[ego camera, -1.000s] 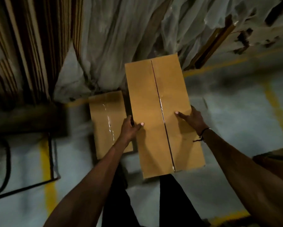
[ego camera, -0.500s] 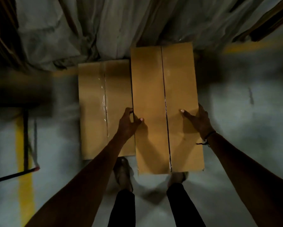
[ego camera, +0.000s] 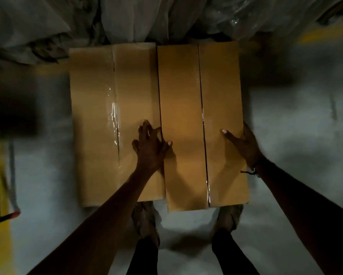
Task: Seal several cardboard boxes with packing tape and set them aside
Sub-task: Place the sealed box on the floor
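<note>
2 taped cardboard boxes are lying side by side, touching, on the grey concrete floor. The right box is being held at its edges: the left hand is resting at its left edge with fingers spread loosely and thumb on top, while the right hand is gripping its right edge, thumb across the lid. The left box is showing glossy clear tape along its seam. No writing is readable. Crumpled plastic sheeting is lying beyond them.
</note>
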Available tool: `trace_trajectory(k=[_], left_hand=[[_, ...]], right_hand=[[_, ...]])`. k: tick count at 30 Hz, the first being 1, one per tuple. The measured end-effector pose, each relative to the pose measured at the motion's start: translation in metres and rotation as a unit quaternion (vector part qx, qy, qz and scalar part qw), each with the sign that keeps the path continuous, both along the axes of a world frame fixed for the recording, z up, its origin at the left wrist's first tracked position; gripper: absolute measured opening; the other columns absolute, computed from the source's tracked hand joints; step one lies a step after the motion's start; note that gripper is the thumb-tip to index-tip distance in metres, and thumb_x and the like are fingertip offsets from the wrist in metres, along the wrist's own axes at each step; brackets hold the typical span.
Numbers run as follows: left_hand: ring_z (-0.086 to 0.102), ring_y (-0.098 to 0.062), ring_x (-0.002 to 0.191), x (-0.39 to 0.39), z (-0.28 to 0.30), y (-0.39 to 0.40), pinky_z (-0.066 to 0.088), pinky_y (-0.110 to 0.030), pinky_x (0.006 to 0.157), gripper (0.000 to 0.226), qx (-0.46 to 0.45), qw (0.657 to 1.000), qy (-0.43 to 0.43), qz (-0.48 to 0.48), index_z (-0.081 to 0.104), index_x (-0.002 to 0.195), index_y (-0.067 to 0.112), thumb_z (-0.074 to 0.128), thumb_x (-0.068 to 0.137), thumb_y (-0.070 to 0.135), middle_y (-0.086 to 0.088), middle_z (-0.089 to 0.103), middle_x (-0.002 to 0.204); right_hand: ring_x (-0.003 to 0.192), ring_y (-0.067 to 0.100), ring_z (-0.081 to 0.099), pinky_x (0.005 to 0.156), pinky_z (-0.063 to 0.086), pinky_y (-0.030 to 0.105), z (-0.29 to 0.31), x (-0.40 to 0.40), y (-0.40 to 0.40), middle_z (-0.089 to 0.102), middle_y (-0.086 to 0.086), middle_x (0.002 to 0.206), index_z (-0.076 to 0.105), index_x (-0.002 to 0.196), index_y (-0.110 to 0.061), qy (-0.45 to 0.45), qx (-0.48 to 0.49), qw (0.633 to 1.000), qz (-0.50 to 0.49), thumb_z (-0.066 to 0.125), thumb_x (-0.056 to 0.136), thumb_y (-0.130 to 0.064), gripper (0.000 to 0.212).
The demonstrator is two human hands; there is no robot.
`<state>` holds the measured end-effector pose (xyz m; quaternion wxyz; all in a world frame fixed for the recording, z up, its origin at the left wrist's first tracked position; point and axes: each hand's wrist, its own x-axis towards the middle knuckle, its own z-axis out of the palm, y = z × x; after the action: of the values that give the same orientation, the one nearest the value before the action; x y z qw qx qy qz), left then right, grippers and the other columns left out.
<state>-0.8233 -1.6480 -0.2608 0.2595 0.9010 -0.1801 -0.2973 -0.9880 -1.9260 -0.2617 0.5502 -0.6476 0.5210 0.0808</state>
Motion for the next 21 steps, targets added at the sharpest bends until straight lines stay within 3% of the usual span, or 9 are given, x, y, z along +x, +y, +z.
trace_trajectory(k=[3,6,9,13,16,18,19,21], left_hand=[[0.0,-0.03,0.159,-0.005,-0.008,-0.002,0.008,-0.069,0.117,0.062,0.0,0.999,-0.03,0.021,0.047,0.15,0.029,0.069,0.095,0.048,-0.005,0.004,0.174],[0.003,-0.03,0.159,-0.01,-0.013,-0.004,0.011,-0.07,0.117,0.061,0.021,0.998,-0.057,0.031,0.052,0.143,0.032,0.077,0.089,0.043,-0.005,0.007,0.173],[-0.005,-0.036,0.159,-0.018,-0.018,-0.007,0.006,-0.072,0.119,0.053,0.067,0.994,-0.082,-0.019,0.058,0.134,0.034,0.079,0.086,0.041,-0.007,-0.002,0.173],[-0.014,-0.04,0.157,-0.02,-0.015,-0.01,0.004,-0.073,0.117,0.057,0.108,0.988,-0.091,-0.059,0.051,0.146,0.037,0.07,0.092,0.039,-0.01,-0.014,0.172],[-0.013,-0.04,0.157,-0.013,-0.003,-0.009,0.009,-0.072,0.119,0.072,0.102,0.991,-0.061,-0.069,0.04,0.153,0.039,0.075,0.091,0.032,-0.01,-0.013,0.172],[0.007,-0.038,0.158,-0.006,0.008,-0.005,0.017,-0.068,0.119,0.079,0.071,0.996,-0.019,-0.044,0.035,0.155,0.038,0.077,0.089,0.029,-0.008,0.006,0.172],[0.028,-0.036,0.152,-0.003,0.016,-0.001,0.028,-0.067,0.118,0.08,0.05,0.998,-0.01,-0.031,0.034,0.155,0.037,0.077,0.088,0.029,-0.008,0.024,0.166],[0.06,-0.023,0.121,0.0,0.038,0.005,0.052,-0.061,0.101,0.076,0.024,1.0,-0.004,-0.009,0.037,0.151,0.035,0.077,0.086,0.03,-0.001,0.051,0.141]], right_hand=[[0.136,0.028,0.049,0.113,0.044,0.057,-0.015,0.0,-0.001,0.049,-0.001,0.153,0.038,0.155,-0.041,0.011,-0.006,1.0,-0.004,0.078,0.061,-0.084,0.111],[0.138,0.029,0.048,0.113,0.043,0.053,-0.025,0.005,0.0,0.047,0.002,0.155,0.037,0.156,-0.037,0.012,-0.011,1.0,-0.008,0.08,0.073,-0.068,0.099],[0.143,0.03,0.043,0.113,0.04,0.049,-0.034,0.011,0.003,0.043,0.004,0.159,0.03,0.16,-0.032,0.019,-0.006,1.0,-0.003,0.081,0.084,-0.05,0.093],[0.147,0.034,0.038,0.117,0.037,0.052,-0.036,0.018,0.002,0.038,0.007,0.162,0.021,0.164,-0.026,0.041,0.015,0.999,0.02,0.079,0.088,-0.042,0.097],[0.149,0.034,0.036,0.118,0.034,0.047,-0.021,0.022,0.002,0.036,0.009,0.164,0.019,0.165,-0.021,0.045,-0.001,0.998,0.037,0.077,0.092,-0.036,0.095],[0.148,0.032,0.038,0.116,0.036,0.042,-0.005,0.024,0.005,0.039,0.009,0.163,0.022,0.164,-0.018,0.042,-0.015,0.998,0.039,0.077,0.093,-0.031,0.092],[0.146,0.031,0.042,0.113,0.038,0.037,0.008,0.025,0.007,0.044,0.009,0.16,0.026,0.163,-0.017,0.036,-0.022,0.998,0.04,0.077,0.093,-0.028,0.088],[0.142,0.027,0.047,0.107,0.037,0.028,0.038,0.024,0.012,0.05,0.007,0.156,0.031,0.161,-0.016,0.019,-0.032,0.998,0.057,0.076,0.094,-0.028,0.081]])
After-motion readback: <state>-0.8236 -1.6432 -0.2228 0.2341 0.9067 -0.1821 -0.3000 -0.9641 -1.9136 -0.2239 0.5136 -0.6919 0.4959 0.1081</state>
